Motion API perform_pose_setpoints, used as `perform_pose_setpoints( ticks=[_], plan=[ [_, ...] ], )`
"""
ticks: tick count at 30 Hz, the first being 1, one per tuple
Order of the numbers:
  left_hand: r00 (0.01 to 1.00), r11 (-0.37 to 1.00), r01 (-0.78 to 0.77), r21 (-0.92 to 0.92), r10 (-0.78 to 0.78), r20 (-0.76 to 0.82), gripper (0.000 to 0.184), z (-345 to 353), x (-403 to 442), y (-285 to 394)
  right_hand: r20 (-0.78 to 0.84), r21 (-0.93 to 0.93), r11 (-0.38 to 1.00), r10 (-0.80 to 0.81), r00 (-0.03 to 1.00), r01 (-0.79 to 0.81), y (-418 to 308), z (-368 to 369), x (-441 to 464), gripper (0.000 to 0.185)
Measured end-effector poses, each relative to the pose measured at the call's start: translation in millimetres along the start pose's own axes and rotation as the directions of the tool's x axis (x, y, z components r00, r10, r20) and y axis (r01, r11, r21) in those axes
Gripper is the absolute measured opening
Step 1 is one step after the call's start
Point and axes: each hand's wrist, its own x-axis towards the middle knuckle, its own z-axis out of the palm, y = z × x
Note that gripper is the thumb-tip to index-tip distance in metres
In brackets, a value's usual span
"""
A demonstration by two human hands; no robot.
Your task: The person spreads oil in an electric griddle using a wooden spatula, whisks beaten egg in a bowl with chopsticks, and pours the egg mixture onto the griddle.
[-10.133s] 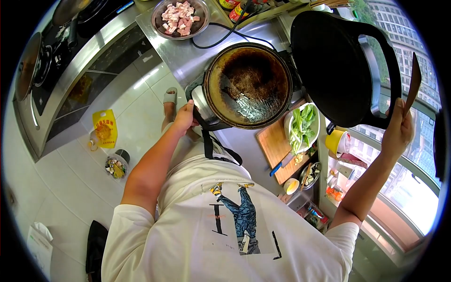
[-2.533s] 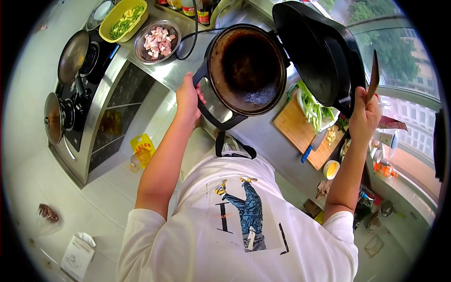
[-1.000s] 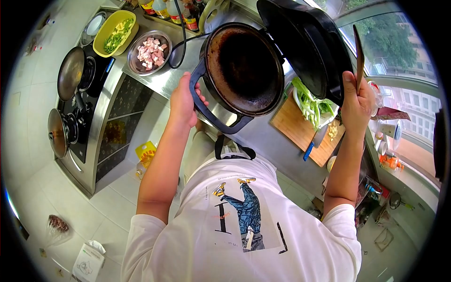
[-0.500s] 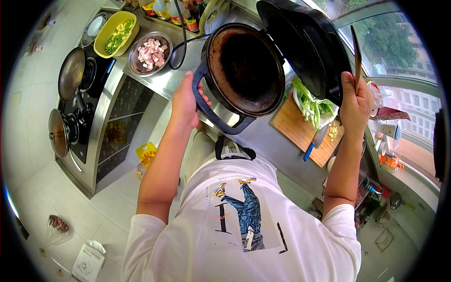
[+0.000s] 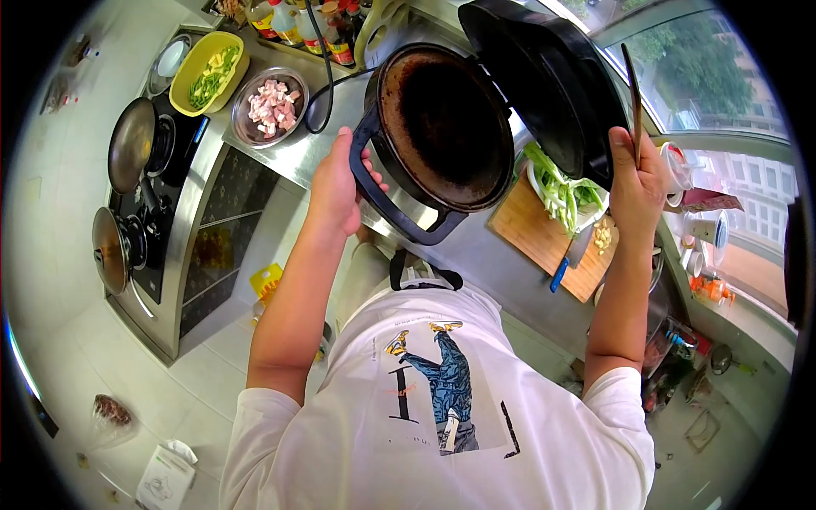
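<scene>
Head view: I see the left hand (image 5: 337, 189) gripping the handle (image 5: 396, 216) of an open pan (image 5: 442, 127), far centre, right of diced meat (image 5: 273, 108); the right hand (image 5: 639, 183) clasps its raised lid (image 5: 544, 85) and a spatula (image 5: 634, 95).

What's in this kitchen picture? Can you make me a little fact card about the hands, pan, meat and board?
Left hand: holds the black handle of the pan
Right hand: holds the raised lid and a spatula
Pan: open, dark brown inside, no food seen
Meat: pale pink chunks in a round metal bowl
Board: wooden, with a blue-handled knife and pale chopped bits on it
</scene>
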Motion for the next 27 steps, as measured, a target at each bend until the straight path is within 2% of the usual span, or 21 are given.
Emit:
perform_pose_setpoints(
  ticks=[16, 21, 27],
  plan=[
    [0.997, 1.000, -0.015, -0.016, 0.016, 0.071, 0.042, 10, -4, 7, 0.061, 0.003, 0.999, 0.054, 0.997, -0.054, -1, -1, 4, 0.026],
    [0.995, 0.999, 0.009, -0.044, -0.005, 0.102, 0.041, 10, -4, 10, 0.046, 0.016, 1.000, 0.020, 0.999, -0.021, -1, 0, 5, 0.026],
    [0.976, 0.993, 0.040, -0.107, -0.016, 0.215, 0.036, 13, -7, 14, 0.059, -0.012, 0.999, 0.039, 0.997, -0.039, -3, 1, 4, 0.027]
  ],
)
